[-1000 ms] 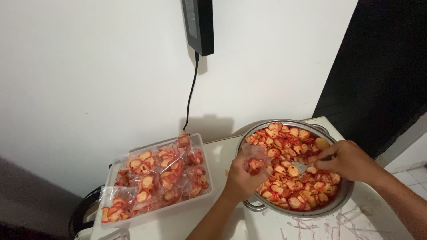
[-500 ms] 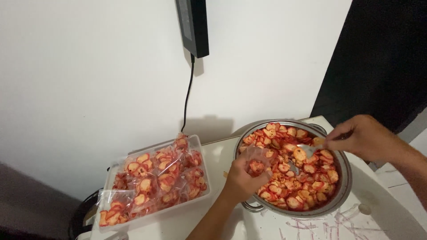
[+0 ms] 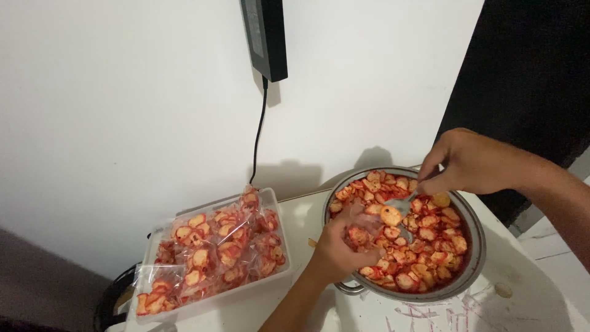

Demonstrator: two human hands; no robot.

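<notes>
Head view: right hand (image 3: 473, 163) pinches a spoon (image 3: 399, 206) heaped with red-orange chips above the metal pot (image 3: 473, 258). Left hand (image 3: 338, 249) grips a small clear bag (image 3: 358, 229) over the pot's near-left rim. Tray (image 3: 270, 203) of filled bags left of pot, on desk (image 3: 307, 215).

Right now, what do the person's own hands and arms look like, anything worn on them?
Both are bare. The left hand and right hand show no gloves, rings, watch or bands that can be seen. Both forearms are uncovered as far as the picture's edge, with no sleeve in view.
</notes>
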